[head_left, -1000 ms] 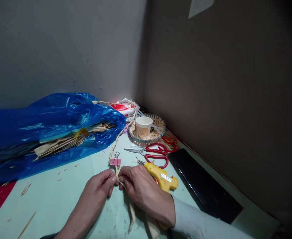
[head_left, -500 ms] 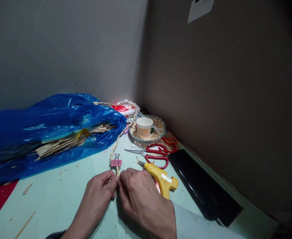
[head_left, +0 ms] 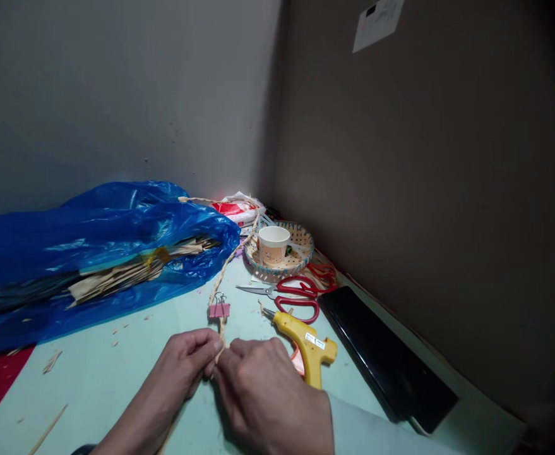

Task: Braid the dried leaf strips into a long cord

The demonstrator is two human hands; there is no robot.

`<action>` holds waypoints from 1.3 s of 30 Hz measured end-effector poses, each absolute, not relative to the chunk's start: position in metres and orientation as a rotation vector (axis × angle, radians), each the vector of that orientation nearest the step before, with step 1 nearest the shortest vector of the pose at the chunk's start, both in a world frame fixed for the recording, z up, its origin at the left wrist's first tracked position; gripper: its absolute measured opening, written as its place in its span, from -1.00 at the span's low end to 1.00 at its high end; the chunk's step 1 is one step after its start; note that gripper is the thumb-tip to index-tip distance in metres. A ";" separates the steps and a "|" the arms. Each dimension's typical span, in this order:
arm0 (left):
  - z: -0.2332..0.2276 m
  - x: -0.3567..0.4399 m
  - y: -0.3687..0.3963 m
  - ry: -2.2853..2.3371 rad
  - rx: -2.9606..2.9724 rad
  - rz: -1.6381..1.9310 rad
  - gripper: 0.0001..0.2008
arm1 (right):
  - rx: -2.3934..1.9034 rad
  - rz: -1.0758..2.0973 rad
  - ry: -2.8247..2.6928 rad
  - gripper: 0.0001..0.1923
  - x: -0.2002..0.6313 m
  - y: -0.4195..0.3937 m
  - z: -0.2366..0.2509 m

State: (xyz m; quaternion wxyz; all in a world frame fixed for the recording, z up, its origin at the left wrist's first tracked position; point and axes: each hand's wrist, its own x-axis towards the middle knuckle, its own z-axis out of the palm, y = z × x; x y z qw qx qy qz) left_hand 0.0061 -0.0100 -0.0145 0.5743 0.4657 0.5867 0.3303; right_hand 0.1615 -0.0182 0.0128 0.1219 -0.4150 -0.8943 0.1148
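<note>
1. Both hands meet at the lower middle of the frame: the left hand point(head_left: 189, 360) and the right hand point(head_left: 268, 395) each pinch the near end of a braided straw cord point(head_left: 220, 281) between fingertips, knuckles almost touching.
2. From the fingers the cord runs up the frame, through a pink binder clip point(head_left: 219, 309), past the blue plastic bag point(head_left: 92, 246) of straw strips, toward the woven tray point(head_left: 300, 253) holding a paper cup point(head_left: 273, 243).
3. By the look of it, a long stretch is already braided; the part at the fingertips is in work, and how much loose strand remains is hidden under the hands.
4. Compared with a second ago, the hands have closed together and slid lower, covering the loose strands; the clip, red scissors point(head_left: 291, 294) and yellow glue gun point(head_left: 305, 344) lie as before.
</note>
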 end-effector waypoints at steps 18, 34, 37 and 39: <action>-0.015 -0.001 -0.007 1.343 1.341 0.634 -0.73 | -1.213 1.104 -2.105 -0.69 0.169 0.011 -0.001; 0.005 0.021 -0.031 1.813 1.884 0.497 -0.67 | -1.240 1.025 -2.031 -0.69 0.167 0.003 0.001; -0.008 0.023 -0.039 1.805 2.244 0.560 -0.72 | -1.162 1.160 -2.011 -0.68 0.169 0.006 0.002; -0.016 0.024 -0.044 1.804 2.503 0.568 -0.75 | -1.145 1.289 -1.956 -0.66 0.170 0.009 0.002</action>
